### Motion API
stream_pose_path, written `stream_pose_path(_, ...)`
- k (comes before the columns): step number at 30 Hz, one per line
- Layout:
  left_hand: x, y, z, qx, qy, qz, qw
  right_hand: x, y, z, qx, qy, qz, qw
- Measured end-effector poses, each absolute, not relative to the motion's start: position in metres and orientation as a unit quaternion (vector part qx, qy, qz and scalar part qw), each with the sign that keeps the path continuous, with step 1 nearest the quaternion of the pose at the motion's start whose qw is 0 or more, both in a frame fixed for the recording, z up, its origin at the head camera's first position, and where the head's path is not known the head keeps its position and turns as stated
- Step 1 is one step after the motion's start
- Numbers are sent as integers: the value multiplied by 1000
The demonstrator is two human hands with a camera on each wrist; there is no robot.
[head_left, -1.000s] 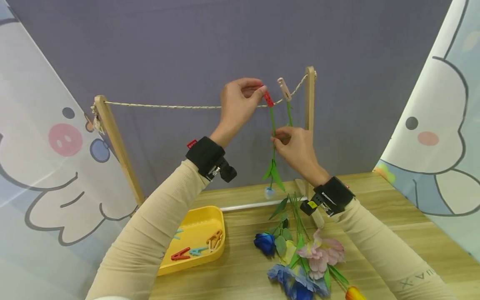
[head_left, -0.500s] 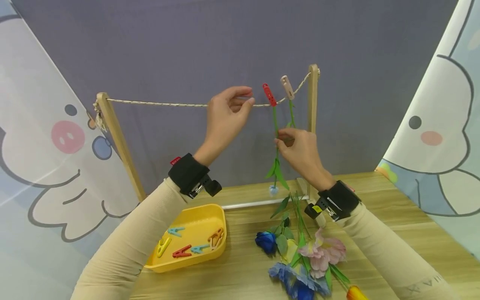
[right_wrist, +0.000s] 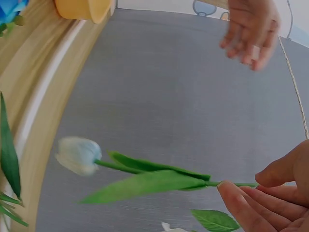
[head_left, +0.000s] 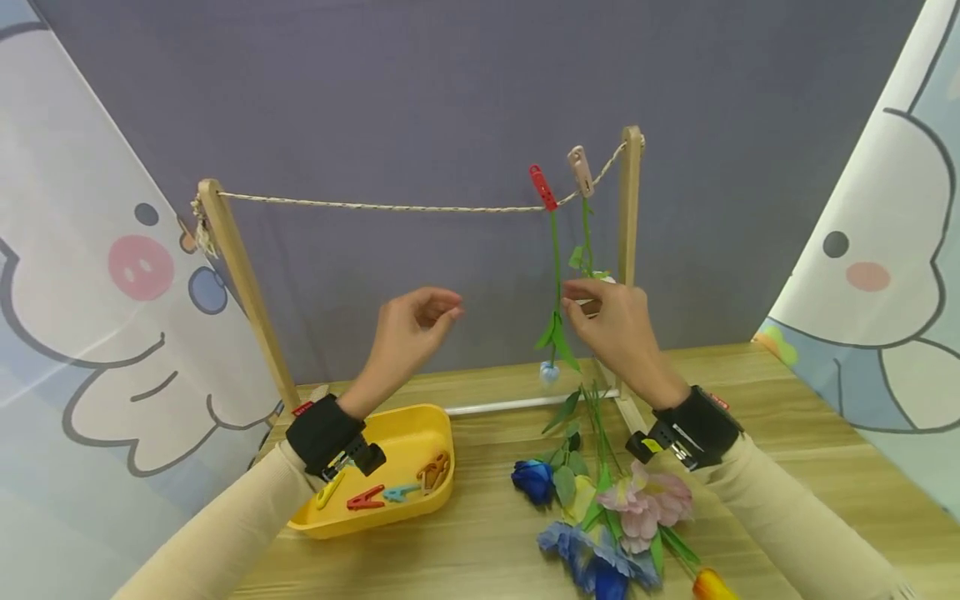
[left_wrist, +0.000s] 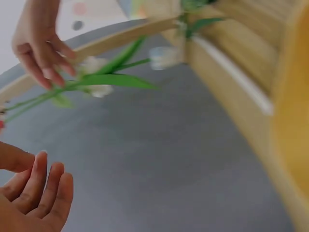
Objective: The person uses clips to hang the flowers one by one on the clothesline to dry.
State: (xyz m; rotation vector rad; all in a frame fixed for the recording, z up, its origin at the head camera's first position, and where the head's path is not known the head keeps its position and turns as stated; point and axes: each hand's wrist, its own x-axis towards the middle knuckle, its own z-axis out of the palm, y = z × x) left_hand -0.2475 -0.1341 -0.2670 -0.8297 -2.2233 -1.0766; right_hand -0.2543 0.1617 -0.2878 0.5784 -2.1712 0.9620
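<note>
- The stem (head_left: 556, 275) was touched by the right hand's (head_left: 611, 321) fingertips; the left hand (head_left: 408, 329) hung loosely curled, empty.
- A tug could slip the stem from the red peg (head_left: 543, 187).

- Yellow tray (head_left: 442, 433) on wooden surface (head_left: 787, 467), holding coloured pegs (head_left: 367, 498).
- Loose artificial flowers (head_left: 600, 517) lying right of tray.
- Cartoon-printed side panels (head_left: 112, 275).
</note>
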Motion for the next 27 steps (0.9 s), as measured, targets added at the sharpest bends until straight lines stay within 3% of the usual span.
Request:
stream_pose_path(11,-235,-181,-335,-228,-887,-369,160,-243,164,-316,236,-856,324,326)
stream_pose_path(18,-224,-201,-368,-220,-917,-317,98,-238,171,-334,234,-886,291,274)
stream_pose_path(27,-212,-202,-393,-245,-933,-265,-5,-237,189,-363,215,-929,251,165)
